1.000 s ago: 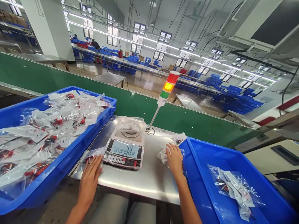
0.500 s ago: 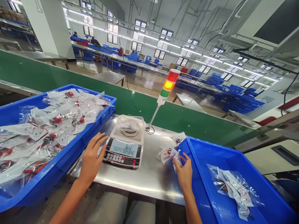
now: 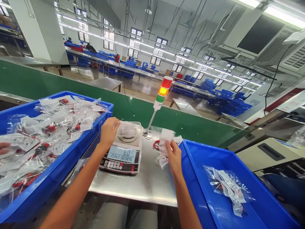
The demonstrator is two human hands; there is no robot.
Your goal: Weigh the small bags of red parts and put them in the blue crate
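Note:
A digital scale (image 3: 122,154) stands on the steel table (image 3: 147,184), its display reading 60. A clear bagged part (image 3: 128,129) lies on its pan. My left hand (image 3: 108,131) reaches over the scale's left side with fingers curled at the edge of that bag. My right hand (image 3: 173,155) holds up a clear plastic bag (image 3: 164,140) with a red and white part, to the right of the scale, beside the right blue bin (image 3: 228,203).
A blue bin (image 3: 47,187) at left is heaped with several bagged parts. The right bin holds one bag (image 3: 226,186). A red-amber-green signal tower (image 3: 162,92) stands behind the scale, before a green conveyor belt (image 3: 181,122). Another bag (image 3: 77,167) lies left of the scale.
My left hand rose from the table beside the scale to the bag on the pan. My right hand lifted a bag off the table. The reading went from 54 to 60.

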